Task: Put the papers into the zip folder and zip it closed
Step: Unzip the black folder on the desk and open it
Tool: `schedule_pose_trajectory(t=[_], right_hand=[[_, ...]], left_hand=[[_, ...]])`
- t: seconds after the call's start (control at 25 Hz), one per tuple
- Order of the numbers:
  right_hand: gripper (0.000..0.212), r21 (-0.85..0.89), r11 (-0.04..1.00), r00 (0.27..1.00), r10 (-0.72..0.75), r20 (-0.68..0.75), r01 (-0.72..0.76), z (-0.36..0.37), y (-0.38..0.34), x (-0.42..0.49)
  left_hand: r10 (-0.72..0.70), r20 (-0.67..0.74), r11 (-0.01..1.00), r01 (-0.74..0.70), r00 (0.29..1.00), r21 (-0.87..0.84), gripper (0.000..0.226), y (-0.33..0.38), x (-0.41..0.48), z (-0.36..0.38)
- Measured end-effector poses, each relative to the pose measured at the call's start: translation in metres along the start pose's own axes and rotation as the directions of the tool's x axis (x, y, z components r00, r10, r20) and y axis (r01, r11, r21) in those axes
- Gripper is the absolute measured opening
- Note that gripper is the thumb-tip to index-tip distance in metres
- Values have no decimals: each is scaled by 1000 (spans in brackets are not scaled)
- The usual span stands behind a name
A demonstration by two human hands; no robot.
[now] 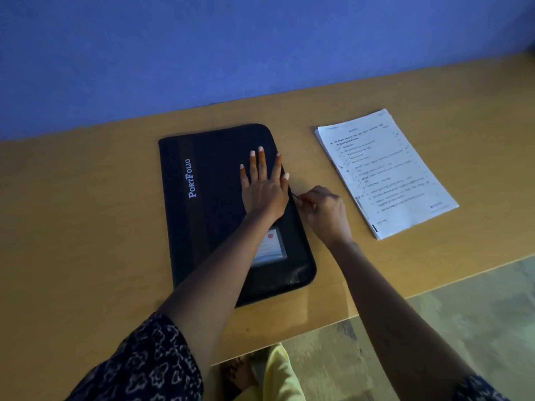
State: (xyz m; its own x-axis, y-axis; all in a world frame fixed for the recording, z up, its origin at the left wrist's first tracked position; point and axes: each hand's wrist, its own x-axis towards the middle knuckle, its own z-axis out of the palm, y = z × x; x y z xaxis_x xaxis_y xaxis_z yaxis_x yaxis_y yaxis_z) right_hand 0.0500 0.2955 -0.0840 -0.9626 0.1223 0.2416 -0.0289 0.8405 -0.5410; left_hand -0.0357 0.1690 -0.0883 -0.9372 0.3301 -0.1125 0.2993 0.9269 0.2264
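Note:
A black zip folder [214,204] marked "PortFolio" lies flat and closed on the wooden table [86,227]. My left hand [263,186] rests flat on its cover near the right edge, fingers spread. My right hand [321,212] sits just off that right edge, thumb and fingers pinched on the zipper pull [295,196]. A stack of printed papers [385,175] lies on the table to the right of the folder, apart from both hands.
A blue wall [260,53] runs along the table's far edge. The table's near edge cuts diagonally at lower right, with grey floor [463,314] beyond it. A foot and a yellow garment [278,374] show under the near edge.

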Motion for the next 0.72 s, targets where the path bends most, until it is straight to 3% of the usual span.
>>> schedule_pose_trajectory(t=[0.12,0.24,0.4,0.56,0.72], right_hand=[[14,-46,995,996,86,-12,-86,-1,2,14],[22,-132,991,989,35,144,-16,-1,-1,29],[15,-142,990,991,22,134,-3,3,-2,27],[14,-116,992,992,52,118,-39,9,-3,37],[9,-85,996,995,-22,94,30,5,-1,29]], left_hand=[[41,-2,998,-41,999,-52,49,1,3,-5],[128,10,986,-127,992,-110,32,-7,1,-13],[241,151,970,-236,959,-50,23,-10,10,-35],[222,234,973,-229,947,3,16,-3,19,-52],[207,246,976,-216,947,8,16,-3,26,-55]])
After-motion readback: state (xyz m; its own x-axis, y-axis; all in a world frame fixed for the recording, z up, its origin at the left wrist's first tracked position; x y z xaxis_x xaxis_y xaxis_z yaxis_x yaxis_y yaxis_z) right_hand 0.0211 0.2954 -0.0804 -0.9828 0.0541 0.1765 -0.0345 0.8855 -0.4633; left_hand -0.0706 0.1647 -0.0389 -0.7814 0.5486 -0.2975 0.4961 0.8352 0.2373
